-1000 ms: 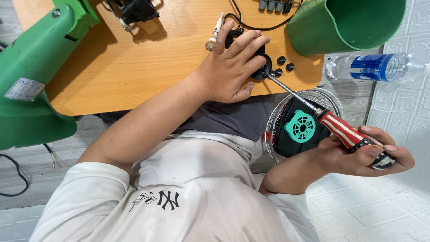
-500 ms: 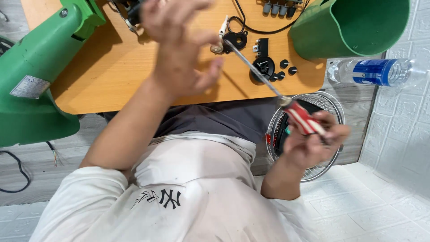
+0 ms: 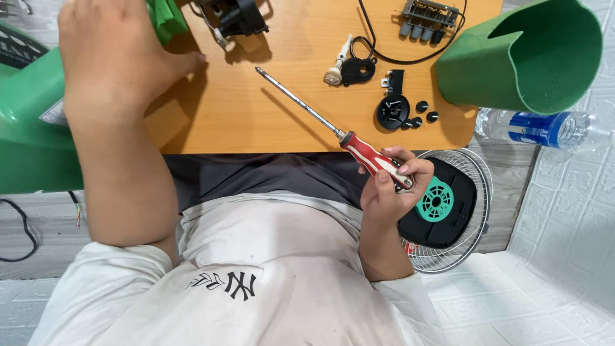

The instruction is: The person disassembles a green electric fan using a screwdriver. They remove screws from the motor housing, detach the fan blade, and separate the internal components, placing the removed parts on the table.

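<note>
One red-handled screwdriver (image 3: 333, 128) slants over the near edge of the wooden table (image 3: 256, 122), right hand (image 3: 391, 189) fingers clenched round its handle. Beyond its tip, the left hand (image 3: 112, 61) rests spread on a green housing (image 3: 29, 122). White tiled floor below.

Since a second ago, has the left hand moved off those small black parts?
Yes. The left hand has swung left along the wooden table, away from the black parts, to the green housing.
</note>
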